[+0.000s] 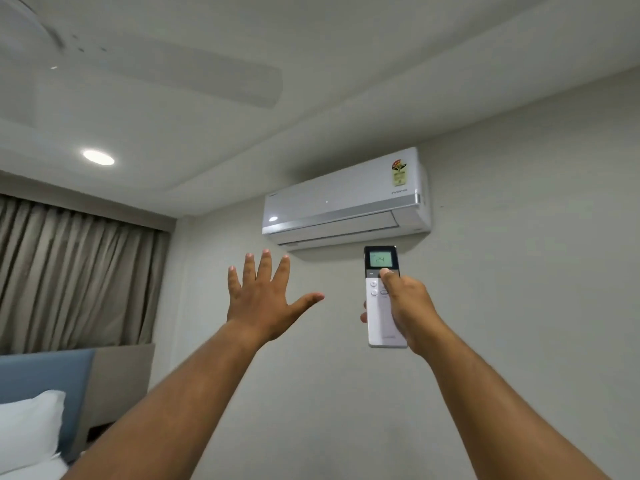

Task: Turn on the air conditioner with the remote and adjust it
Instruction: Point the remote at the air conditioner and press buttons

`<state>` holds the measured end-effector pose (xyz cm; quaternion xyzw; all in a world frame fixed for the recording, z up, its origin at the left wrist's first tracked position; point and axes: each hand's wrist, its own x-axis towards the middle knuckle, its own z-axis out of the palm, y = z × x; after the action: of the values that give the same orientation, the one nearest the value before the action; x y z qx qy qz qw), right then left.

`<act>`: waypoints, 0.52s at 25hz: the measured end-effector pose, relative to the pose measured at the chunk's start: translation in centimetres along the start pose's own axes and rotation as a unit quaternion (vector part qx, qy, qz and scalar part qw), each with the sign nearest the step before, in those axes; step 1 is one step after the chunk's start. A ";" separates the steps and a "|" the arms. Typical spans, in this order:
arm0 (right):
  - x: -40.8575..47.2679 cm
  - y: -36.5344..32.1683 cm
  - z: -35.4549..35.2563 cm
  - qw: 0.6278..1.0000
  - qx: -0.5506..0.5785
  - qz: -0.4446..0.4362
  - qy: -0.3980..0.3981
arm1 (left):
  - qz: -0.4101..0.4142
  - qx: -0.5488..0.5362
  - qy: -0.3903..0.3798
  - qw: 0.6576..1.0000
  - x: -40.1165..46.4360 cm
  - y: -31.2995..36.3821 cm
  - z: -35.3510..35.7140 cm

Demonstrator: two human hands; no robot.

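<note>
A white wall-mounted air conditioner (346, 199) hangs high on the wall ahead, its bottom flap nearly shut. My right hand (407, 306) holds a white remote (377, 299) upright, pointed at the unit from just below it. The remote's green screen is lit and shows digits, and my thumb rests on a button just under the screen. My left hand (266, 296) is raised beside it, to the left, palm forward with the fingers spread, holding nothing.
A ceiling fan (145, 60) spins overhead at the upper left, near a round ceiling light (98, 157). Beige curtains (76, 271) cover the left wall. A blue headboard (45, 375) and a white pillow (27, 431) sit at the lower left.
</note>
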<state>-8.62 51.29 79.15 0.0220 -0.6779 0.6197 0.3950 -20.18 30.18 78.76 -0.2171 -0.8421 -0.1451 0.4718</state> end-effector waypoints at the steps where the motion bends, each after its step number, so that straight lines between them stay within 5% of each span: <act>1: 0.1 0.1 -0.2 1.000 0.005 0.000 -0.003 | 0.003 0.000 0.001 1.000 0.2 0.2 0.2; 13: 1.2 0.0 0.0 0.999 0.045 0.007 -0.029 | 0.010 -0.006 0.014 1.000 1.1 -0.1 1.5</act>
<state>-9.50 51.83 79.81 0.0530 -0.6604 0.6513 0.3698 -21.77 31.02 78.93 -0.2263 -0.8326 -0.1481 0.4834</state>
